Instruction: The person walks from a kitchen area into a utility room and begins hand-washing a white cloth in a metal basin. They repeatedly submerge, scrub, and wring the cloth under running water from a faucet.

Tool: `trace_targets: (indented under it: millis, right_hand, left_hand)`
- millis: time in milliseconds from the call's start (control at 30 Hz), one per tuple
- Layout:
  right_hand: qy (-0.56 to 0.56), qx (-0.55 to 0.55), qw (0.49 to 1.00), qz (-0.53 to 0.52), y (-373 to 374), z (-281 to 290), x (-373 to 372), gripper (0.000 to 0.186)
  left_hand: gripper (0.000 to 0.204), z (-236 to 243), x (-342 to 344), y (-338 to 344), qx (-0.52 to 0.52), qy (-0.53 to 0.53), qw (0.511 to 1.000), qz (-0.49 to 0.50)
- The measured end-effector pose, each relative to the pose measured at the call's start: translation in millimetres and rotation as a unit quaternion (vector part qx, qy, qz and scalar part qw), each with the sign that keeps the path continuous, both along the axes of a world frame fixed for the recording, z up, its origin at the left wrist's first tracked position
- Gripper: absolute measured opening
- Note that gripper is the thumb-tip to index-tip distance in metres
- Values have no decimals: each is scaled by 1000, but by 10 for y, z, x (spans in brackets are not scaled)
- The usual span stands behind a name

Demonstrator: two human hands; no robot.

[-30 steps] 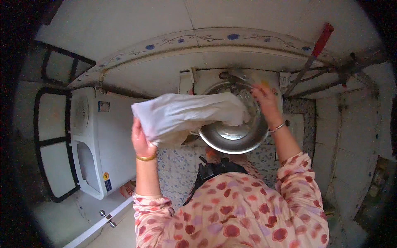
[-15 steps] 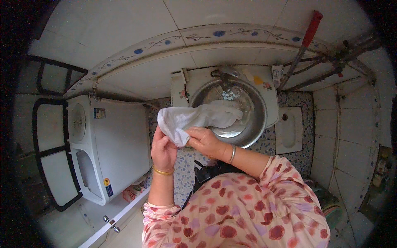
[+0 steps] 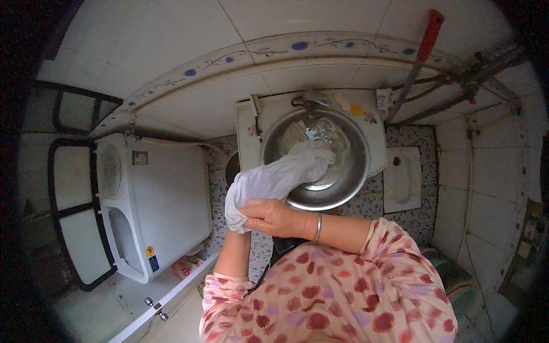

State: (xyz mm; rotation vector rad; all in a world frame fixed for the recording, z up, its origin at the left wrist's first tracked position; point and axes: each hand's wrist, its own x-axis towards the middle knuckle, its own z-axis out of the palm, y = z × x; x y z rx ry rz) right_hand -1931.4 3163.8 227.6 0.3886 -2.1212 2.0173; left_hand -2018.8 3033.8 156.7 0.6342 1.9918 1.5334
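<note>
White fabric, wet-looking and bunched into a long sleeve-like shape, is what I have in hand. In the head view, this cloth [image 3: 274, 177] runs from my left wrist across to the stainless-steel basin [image 3: 355, 178], its far end resting inside near the water. My left forearm [image 3: 233, 257] goes up under the near edge, so my left hand is hidden and I cannot tell whether its fingers are spread or closed. My right hand [image 3: 277, 217], a silver bangle [image 3: 318, 227] at its wrist, closes on the near edge of the cloth, just beside the left wrist.

The basin sits on a white tabletop [image 3: 247, 117] with floral decoration, below a tap [image 3: 313, 101]. To my left stands a white boxy appliance [image 3: 171, 200].

I judge the step in hand as drawing the fabric over my left hand. The next move calls for a steady right grip on that edge while the left finds its way inside, and for keeping the trailing end over the basin.
</note>
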Motion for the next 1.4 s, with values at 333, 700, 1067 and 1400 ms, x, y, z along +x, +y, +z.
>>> trace_targets:
  millis: [333,700,1067,1400]
  right_hand:
    - [0,-6,997,74,13,2,32,25]
    - [-235,-19,968,-82,842,-578,273,27]
    - [-184,-44,945,-267,718,-841,-76,20]
    - [-43,29,991,-123,667,-142,-85,13]
  left_hand:
    - [30,859,-255,900,-38,111,982,-147]
    - [25,1366,-361,1098,-58,439,884,-151]
    - [31,801,-84,1031,-188,452,862,-132]
    - [38,-138,-3,643,77,-119,989,-32]
